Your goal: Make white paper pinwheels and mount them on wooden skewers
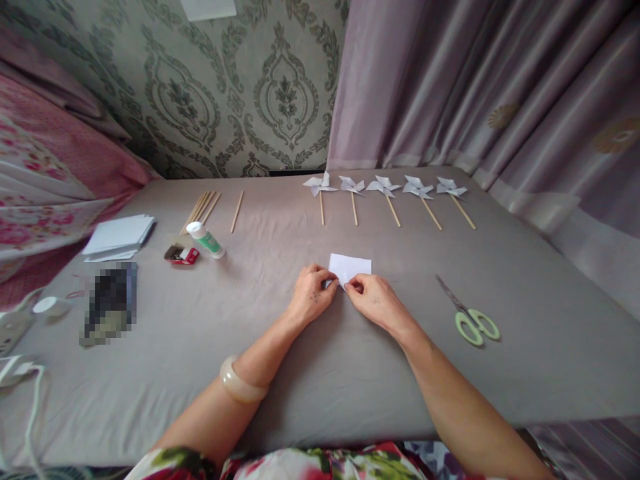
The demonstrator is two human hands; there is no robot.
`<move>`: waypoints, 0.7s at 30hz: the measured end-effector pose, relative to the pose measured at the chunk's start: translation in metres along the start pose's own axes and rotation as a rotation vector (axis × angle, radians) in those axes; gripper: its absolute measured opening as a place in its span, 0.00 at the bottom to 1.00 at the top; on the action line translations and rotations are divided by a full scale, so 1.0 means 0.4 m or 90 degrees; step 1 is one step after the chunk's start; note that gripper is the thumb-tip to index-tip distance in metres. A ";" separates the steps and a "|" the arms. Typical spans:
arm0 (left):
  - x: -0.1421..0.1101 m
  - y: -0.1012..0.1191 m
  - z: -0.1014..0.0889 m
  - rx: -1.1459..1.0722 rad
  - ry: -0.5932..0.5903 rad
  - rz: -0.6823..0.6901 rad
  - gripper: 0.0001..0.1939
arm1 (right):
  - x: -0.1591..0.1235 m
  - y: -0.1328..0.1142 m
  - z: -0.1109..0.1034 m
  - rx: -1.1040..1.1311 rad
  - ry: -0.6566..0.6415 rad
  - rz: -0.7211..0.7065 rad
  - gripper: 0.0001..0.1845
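Observation:
A small white sheet of paper (353,265) lies in the middle of the cloth-covered table, its near edge between my hands. My left hand (314,291) pinches the paper at its near left corner. On the near right side, my right hand (376,300) grips the same paper with thumb and fingertips. The fingers partly cover the near edge, so any fold there is hard to make out. To the right of my hands rest scissors (470,319) with green handles, blades pointing away.
Several paper pinwheels (384,187) on sticks line the far side. At left are wooden sticks (200,210), a glue stick (206,240), a small red box (181,255) of tiny items, a paper stack (120,237), a blurred dark object (111,300) and a power strip (13,330).

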State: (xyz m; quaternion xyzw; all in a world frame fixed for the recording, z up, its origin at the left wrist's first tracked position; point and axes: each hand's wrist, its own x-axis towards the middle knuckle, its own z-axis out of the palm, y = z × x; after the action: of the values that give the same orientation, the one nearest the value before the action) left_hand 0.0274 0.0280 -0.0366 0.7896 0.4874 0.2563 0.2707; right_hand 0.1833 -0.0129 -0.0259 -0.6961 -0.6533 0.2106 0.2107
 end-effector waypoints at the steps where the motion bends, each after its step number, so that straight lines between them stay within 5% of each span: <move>1: 0.003 0.001 0.003 -0.001 -0.003 -0.012 0.10 | 0.000 0.000 0.001 -0.001 0.000 0.006 0.12; 10: 0.033 0.031 0.013 0.034 -0.021 -0.126 0.09 | 0.005 0.004 0.007 -0.007 0.011 0.051 0.11; 21: 0.050 0.076 0.016 0.111 -0.028 -0.253 0.11 | 0.015 0.006 0.005 0.158 -0.094 0.195 0.13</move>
State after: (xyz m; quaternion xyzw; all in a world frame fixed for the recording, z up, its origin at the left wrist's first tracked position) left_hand 0.0587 0.0335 -0.0180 0.7040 0.6475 0.1376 0.2572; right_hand 0.1843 -0.0072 -0.0292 -0.7386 -0.5225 0.3695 0.2118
